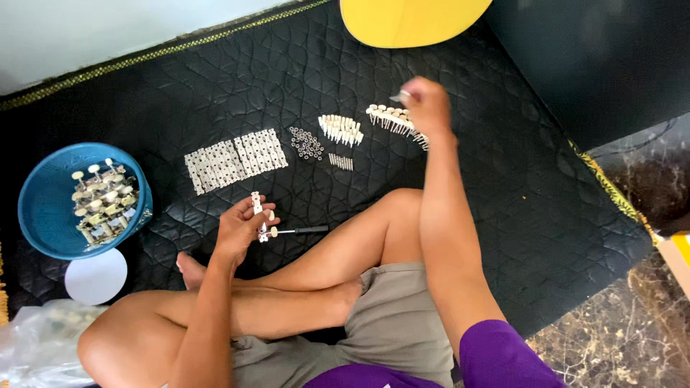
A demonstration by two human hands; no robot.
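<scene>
My left hand (pixel 241 226) holds a small metal plate with white knobs (pixel 259 213) just above the black quilted mat (pixel 503 179). A black-handled screwdriver (pixel 302 231) lies by that hand. My right hand (pixel 425 104) reaches far out over a row of white-headed pegs (pixel 392 121) and pinches one small piece between its fingertips. On the mat between the hands lie a row of flat metal plates (pixel 236 159), a pile of small rings (pixel 307 143), a cluster of white knobs (pixel 341 129) and a few screws (pixel 341 162).
A blue bowl (pixel 43 208) with several assembled pieces stands at the left, a white round lid (pixel 95 276) below it. A yellow round object (pixel 410 20) lies at the top. Clear plastic bag (pixel 32 345) at bottom left. My crossed legs fill the foreground.
</scene>
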